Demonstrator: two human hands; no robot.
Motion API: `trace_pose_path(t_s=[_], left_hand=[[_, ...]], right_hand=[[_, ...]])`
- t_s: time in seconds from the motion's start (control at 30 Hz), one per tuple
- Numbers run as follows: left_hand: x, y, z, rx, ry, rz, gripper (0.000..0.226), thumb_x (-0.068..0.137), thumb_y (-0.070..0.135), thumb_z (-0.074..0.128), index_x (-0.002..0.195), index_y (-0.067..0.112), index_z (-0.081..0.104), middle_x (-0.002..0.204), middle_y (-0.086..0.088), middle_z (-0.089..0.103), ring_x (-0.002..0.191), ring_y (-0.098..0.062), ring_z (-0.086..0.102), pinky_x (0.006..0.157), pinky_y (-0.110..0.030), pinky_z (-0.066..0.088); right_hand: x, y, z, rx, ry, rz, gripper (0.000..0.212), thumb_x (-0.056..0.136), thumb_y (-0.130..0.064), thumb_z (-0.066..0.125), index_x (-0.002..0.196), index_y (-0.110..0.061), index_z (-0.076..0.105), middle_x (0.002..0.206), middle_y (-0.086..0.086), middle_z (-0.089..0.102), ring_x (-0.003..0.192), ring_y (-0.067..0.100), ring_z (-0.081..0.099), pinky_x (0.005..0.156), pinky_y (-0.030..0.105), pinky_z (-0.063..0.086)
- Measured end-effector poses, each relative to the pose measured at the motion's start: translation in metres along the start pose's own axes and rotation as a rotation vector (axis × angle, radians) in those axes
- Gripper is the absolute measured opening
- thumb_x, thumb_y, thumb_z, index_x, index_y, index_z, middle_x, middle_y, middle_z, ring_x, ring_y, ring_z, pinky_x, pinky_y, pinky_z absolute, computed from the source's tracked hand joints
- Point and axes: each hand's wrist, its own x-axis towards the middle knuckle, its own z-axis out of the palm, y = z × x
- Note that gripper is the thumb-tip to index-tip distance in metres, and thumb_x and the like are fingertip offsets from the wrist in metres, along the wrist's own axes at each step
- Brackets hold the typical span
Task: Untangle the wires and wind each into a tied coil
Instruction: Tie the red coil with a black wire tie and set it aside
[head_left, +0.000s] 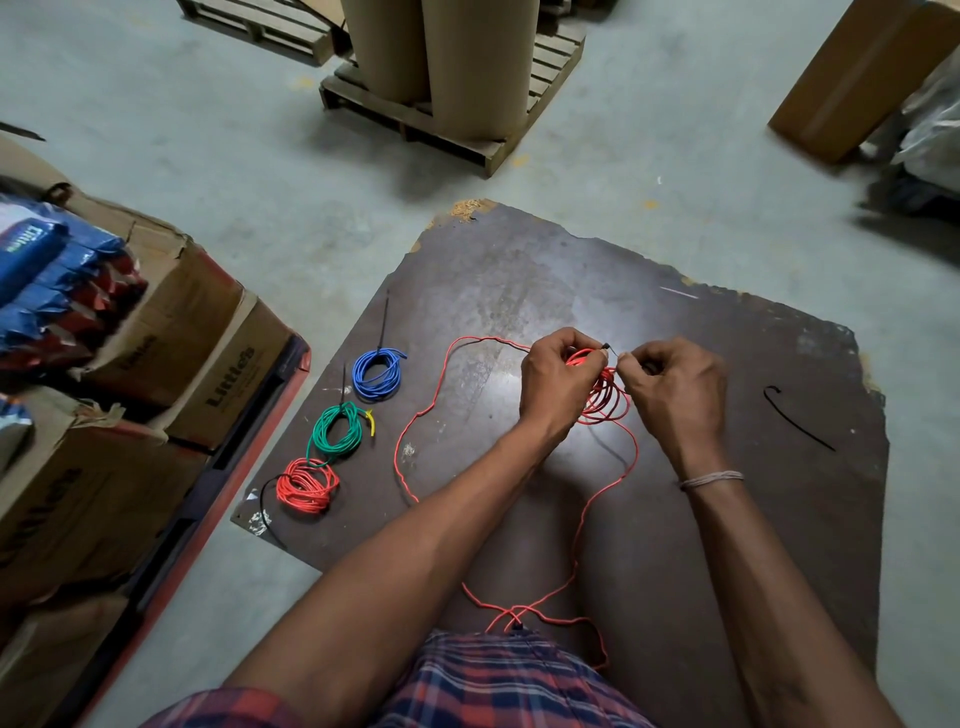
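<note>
A person sits over a dark board (519, 270) laid on the concrete floor (208, 156), working a red wire (415, 431). The left hand (553, 382) is curled round a small red coil (605, 397) held just above the board, while the right hand (675, 387) pinches something thin and dark at the coil's top, apparently a black cable tie (608, 347) being threaded; its tip is too small to make out fully. The rest of the red wire is not yet wound: it trails left in a wide loop, runs back under the forearms, and crosses itself near the person's lap.

At the left of the board, three finished coils lie in a diagonal row, each apart from the next: a blue coil (377, 375) farthest, a green coil (336, 431) in the middle, and a second red coil (306, 486) nearest. Each carries a black tie. A spare black tie (797, 418) lies well to the right.

The wire looks light and thin, flexible but springy enough to hold kinks and to spring open if released. Its insulation seems smooth, so a firm pinch across all turns at one point of the ring is probably the safest hold, with the tie cinched right beside the fingers. The loose tail would likely snag where it crosses itself, so that part wants feeding through slowly.

Cardboard boxes (171, 338) stand at the left; a pallet (452, 114) with brown rolls sits beyond.
</note>
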Motion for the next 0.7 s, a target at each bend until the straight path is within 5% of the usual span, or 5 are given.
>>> trace_pose_path(t_s=[0.7], left_hand=[[-0.0017, 0.0012, 0.0005, 0.012, -0.001, -0.007, 0.002, 0.081, 0.015, 0.075, 0.082, 0.016, 0.076, 0.079, 0.004, 0.075, 0.078, -0.013, 0.072, 0.079, -0.041, 0.060]], right_hand=[[-0.0023, -0.0021, -0.0044, 0.030, -0.022, 0.022, 0.022, 0.082, -0.023, 0.066, 0.066, -0.012, 0.075, 0.061, 0.005, 0.069, 0.059, 0.021, 0.063, 0.060, 0.035, 0.052]])
